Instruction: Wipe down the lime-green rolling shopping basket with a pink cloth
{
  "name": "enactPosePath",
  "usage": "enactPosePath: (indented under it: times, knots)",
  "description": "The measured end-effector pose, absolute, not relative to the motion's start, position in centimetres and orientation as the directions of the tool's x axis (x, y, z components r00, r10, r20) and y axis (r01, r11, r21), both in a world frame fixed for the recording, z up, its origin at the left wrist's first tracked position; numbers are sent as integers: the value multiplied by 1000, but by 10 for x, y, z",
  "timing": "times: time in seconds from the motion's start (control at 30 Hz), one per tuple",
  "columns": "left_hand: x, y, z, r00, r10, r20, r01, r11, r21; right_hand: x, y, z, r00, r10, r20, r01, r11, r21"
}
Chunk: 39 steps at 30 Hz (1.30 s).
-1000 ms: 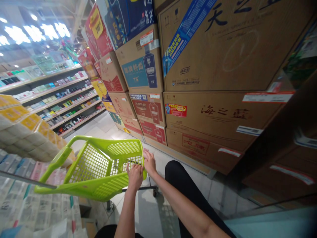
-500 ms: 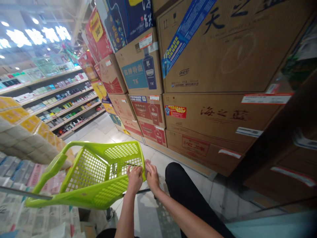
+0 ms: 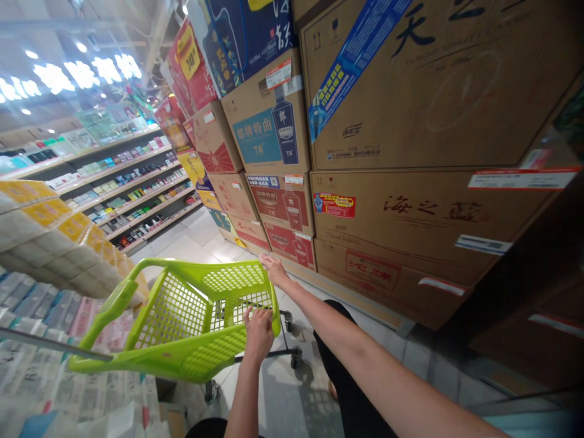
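Observation:
A lime-green shopping cart (image 3: 196, 356) with a perforated plastic basket stands in front of me, its handle pointing away to the left. On the basket's near rim, close to the corner, my left hand (image 3: 259, 331) is closed with the fingers hooked over the edge. My right hand (image 3: 274, 271) is at the far corner of the same end, its fingers curled on the rim there. Through the basket's holes the floor shows. Black wheels (image 3: 295, 358) are visible under the near end.
Stacked liquor cartons (image 3: 392, 207) form a wall along the right. White packs with yellow tops (image 3: 68, 225) and wrapped packs (image 3: 91, 401) are piled at left. Behind stand shelves of small boxes (image 3: 114, 182). Pale floor tiles (image 3: 187, 234) run between. My dark-trousered leg (image 3: 351, 389) is beside the cartons.
My right hand has moved away from my left, up to the basket's far corner, and now grips there. My left hand stays on the near rim. The view has shifted slightly left.

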State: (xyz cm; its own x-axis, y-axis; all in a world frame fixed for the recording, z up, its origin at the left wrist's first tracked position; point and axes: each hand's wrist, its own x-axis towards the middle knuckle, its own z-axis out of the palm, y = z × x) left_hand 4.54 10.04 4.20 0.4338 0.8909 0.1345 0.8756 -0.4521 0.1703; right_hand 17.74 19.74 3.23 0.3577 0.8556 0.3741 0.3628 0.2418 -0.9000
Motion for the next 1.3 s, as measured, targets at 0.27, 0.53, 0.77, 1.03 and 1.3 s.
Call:
enactPosePath:
  times: [0.27,0.53,0.77,1.03,1.3]
  knots:
    - [17,101,62,448,889,95,878,-457,143,164,94,-27,137,872,469,457,365,-811]
    - [-40,94,73,203,977,61,972,-194,-131,148,128,-45,467,845,259,200,184,-962]
    - [-20,103,70,176,980,97,981,-166,-103,114,110,-93,610,781,134,91,99,-991]
    - [8,109,62,155,971,185,988,-152,-30,115,125,-65,661,711,240,178,162,-971]
    - [35,109,54,148,961,232,988,-156,15,136,122,-75,697,710,97,94,43,-995]
